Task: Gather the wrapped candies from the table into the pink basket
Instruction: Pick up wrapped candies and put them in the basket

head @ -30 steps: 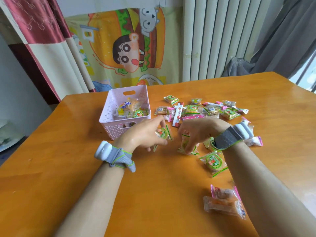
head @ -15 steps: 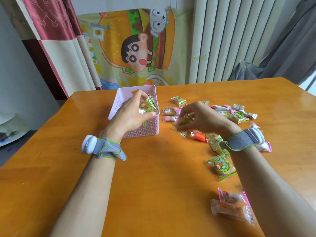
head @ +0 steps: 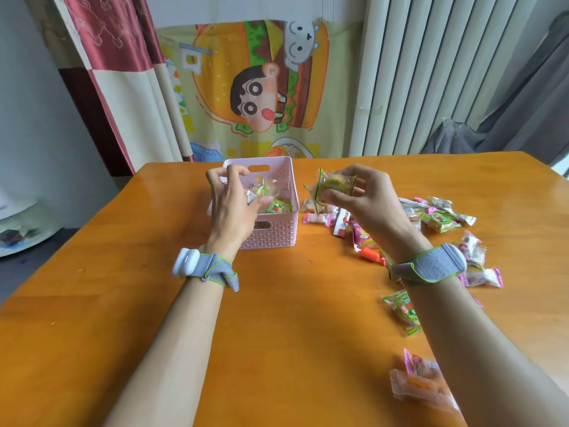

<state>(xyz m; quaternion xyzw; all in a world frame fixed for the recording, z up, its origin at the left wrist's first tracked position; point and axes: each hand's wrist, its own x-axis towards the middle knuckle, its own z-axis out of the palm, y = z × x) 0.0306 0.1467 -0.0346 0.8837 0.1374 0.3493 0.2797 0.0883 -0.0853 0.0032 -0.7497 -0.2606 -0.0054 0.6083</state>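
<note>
right grip (head: pixel 366 200) pinches a green-edged candy (head: pixel 334 187) beside pink basket (head: pixel 284 192).

Basket (head: pixel 278 238) on the table (head: pixel 123 303), toward its far edge, left of centre, with several wrapped candies (head: pixel 271 204) inside. Left hand (head: pixel 234 208) over the basket's left side. Right hand (head: pixel 366 201) to the right of the basket, above the table, with one candy (head: pixel 334 186) between its fingers (head: pixel 335 197). Loose candies (head: pixel 437 220) scattered on the table right of the basket; two more (head: pixel 415 383) near the front, beside the right forearm. A printed cloth (head: pixel 255 87) hangs behind the table.
</note>
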